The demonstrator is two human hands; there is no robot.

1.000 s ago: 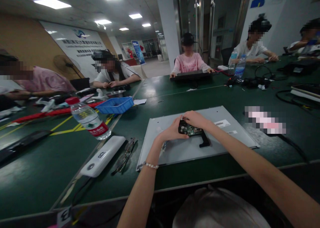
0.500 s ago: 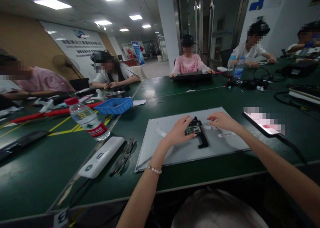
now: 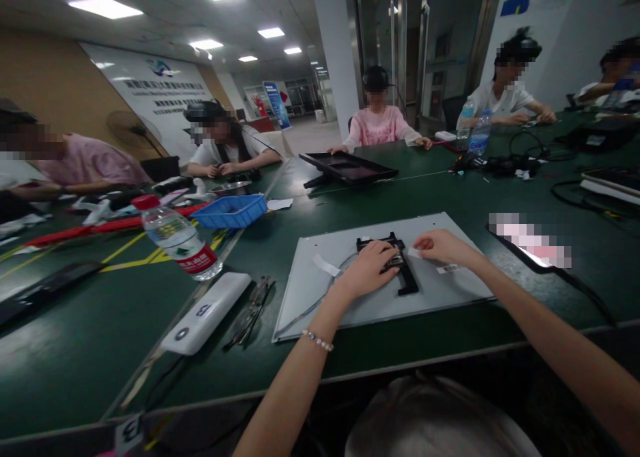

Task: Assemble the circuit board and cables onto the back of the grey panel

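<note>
A flat grey panel (image 3: 325,310) lies on the green table in front of me. On it rests a black bracket (image 3: 407,282) with a small circuit board, mostly covered by my left hand (image 3: 370,269). That hand is spread over bracket and board, thumb and fingers apart. Just right of the bracket, my right hand (image 3: 440,249) is closed in a pinch on a small whitish strip of tape (image 3: 413,252). Another white strip (image 3: 326,265) is on the panel left of the bracket, and a thin cable (image 3: 313,308) runs beneath my left wrist.
To the left are a water bottle (image 3: 183,243), a white power bank (image 3: 207,313), eyeglasses (image 3: 250,310) and a blue tray (image 3: 231,211). A phone (image 3: 525,247) with a cable lies right. Across the table a person (image 3: 377,127) has a black frame (image 3: 347,168); other people sit around.
My left hand has lowered onto the bracket and covers more of the board. My right hand has come slightly lower beside it. Across the table, the black frame has shifted left and tilted flatter.
</note>
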